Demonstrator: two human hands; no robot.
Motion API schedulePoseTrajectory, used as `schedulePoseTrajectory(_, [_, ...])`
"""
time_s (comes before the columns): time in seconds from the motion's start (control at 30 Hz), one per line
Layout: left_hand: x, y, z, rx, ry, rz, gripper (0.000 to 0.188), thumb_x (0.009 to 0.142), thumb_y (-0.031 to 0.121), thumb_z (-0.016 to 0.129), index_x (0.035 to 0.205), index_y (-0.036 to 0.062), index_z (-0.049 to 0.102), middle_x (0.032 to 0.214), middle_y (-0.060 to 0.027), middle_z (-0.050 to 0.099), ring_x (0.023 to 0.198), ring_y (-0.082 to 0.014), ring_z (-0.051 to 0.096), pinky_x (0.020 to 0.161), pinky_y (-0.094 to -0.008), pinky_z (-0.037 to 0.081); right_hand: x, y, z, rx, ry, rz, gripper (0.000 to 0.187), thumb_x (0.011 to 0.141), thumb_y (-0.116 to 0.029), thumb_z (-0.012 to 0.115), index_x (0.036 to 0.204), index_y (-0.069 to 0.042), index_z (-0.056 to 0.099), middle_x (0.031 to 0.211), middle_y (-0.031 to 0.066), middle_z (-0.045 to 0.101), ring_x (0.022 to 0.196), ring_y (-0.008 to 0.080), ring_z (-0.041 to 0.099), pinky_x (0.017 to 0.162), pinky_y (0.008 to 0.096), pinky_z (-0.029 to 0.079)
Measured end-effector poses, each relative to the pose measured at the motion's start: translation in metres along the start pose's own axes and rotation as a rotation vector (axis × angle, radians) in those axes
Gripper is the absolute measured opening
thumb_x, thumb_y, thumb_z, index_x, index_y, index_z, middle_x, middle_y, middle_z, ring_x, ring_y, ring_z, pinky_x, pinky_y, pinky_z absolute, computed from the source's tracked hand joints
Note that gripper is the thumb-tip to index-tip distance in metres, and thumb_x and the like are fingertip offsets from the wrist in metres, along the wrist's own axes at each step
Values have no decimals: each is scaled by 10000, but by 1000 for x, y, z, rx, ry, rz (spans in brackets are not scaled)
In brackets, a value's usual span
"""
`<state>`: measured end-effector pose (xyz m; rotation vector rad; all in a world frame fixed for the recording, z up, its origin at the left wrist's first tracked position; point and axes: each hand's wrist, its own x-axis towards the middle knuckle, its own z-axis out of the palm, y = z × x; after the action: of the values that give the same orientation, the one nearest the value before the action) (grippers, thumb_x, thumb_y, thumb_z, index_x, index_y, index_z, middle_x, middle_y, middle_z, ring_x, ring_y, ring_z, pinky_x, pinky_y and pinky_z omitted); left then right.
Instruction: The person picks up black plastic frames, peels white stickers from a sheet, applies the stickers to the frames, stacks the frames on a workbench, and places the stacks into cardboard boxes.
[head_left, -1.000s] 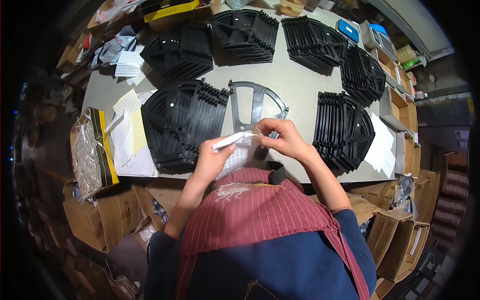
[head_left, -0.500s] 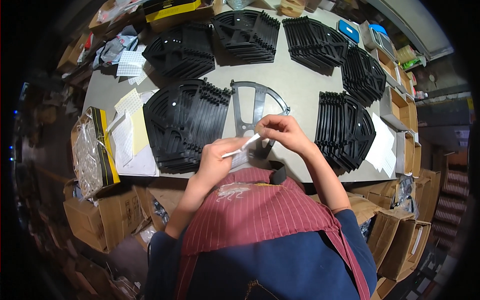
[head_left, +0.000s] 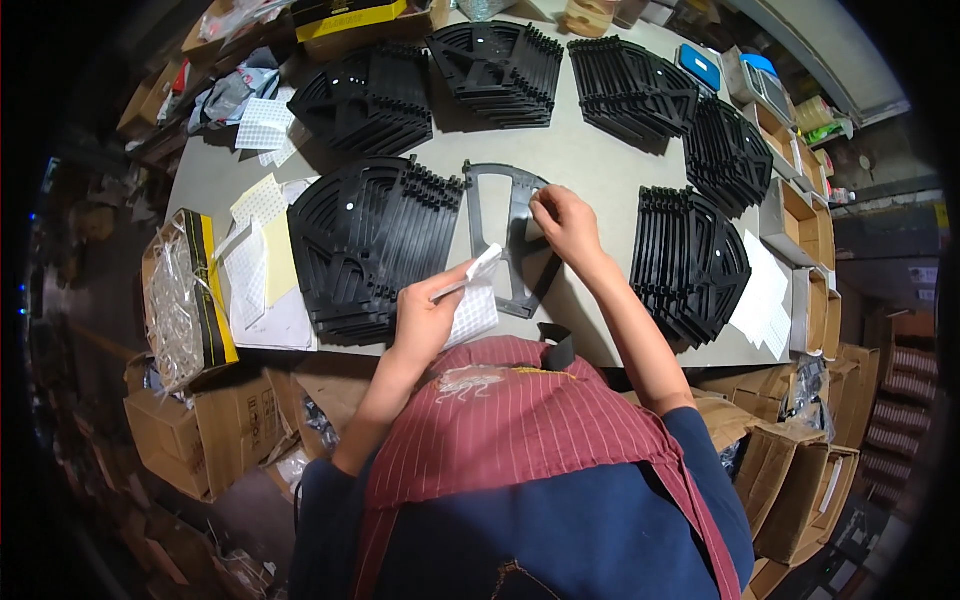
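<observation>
My left hand (head_left: 424,318) is closed around a folded white sheet of small stickers (head_left: 474,314), near the table's front edge. One strip of the sheet curls up past the fingers. A single flat black plastic frame (head_left: 518,228), fan-shaped with cut-out openings, lies on the table in front of me. Over its upper right side is my right hand (head_left: 568,228), thumb and fingertips pinched together. Whatever sits between those fingertips is too small to make out. Just left of the single frame stands a large stack of similar black frames (head_left: 345,245).
More black frame stacks stand along the back (head_left: 495,75) and right (head_left: 690,265) of the grey table (head_left: 600,190). Sticker sheets (head_left: 265,265) and a box of clear plastic pieces (head_left: 180,300) lie at left. Open cartons (head_left: 800,480) stand below the table's edge.
My right hand has moved away from the sticker sheet, up and right over the single frame. The left hand keeps the sheet, now lower and more visible.
</observation>
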<state>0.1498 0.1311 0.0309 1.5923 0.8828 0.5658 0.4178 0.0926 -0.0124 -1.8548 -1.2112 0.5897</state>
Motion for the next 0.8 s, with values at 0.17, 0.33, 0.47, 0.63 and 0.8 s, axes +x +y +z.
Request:
schedulePoseTrajectory(0.17, [-4, -2, -4, -40, 50, 6, 372, 890, -75, 587, 1243, -9, 682, 1123, -153, 752, 1014, -112, 683, 878, -250, 514, 20, 36, 19, -522, 130, -508, 147, 828, -113, 680, 947, -56, 615, 852, 120, 612, 838, 332, 615, 721, 423, 509])
schedulePoseTrajectory(0.33, [-10, -13, -17, -146, 88, -50, 353, 915, -62, 585, 1257, -41, 666, 1100, -112, 751, 990, -97, 660, 882, -249, 511, 9, 44, 18, -458, -117, -494, 84, 785, -116, 641, 862, -83, 637, 844, 83, 620, 850, 296, 614, 797, 413, 477])
schedulePoseTrajectory(0.47, [-15, -5, -28, -400, 110, -136, 346, 934, -41, 598, 1274, -86, 642, 1136, -122, 719, 1008, -129, 655, 898, -259, 510, -3, 43, -6, -271, -219, -458, 145, 772, -158, 644, 855, -83, 736, 849, 100, 690, 863, 310, 622, 829, 387, 484])
schedulePoseTrajectory(0.63, [-9, 9, -35, -615, 217, -234, 380, 930, -47, 596, 1302, -124, 590, 1172, -158, 701, 1016, -194, 685, 913, -300, 528, -11, 40, 10, -358, 3, -67, 316, 915, -297, 664, 1046, -12, 697, 814, 196, 705, 797, 409, 692, 697, 469, 541])
schedulePoseTrajectory(0.8, [-2, 22, -47, -874, 376, -112, 360, 984, 28, 571, 1312, -122, 560, 1291, -175, 642, 1179, -246, 631, 1021, -360, 482, -12, 9, 54, -694, 85, -240, 581, 863, -428, 713, 1143, 43, 519, 824, 211, 673, 664, 394, 680, 589, 468, 549])
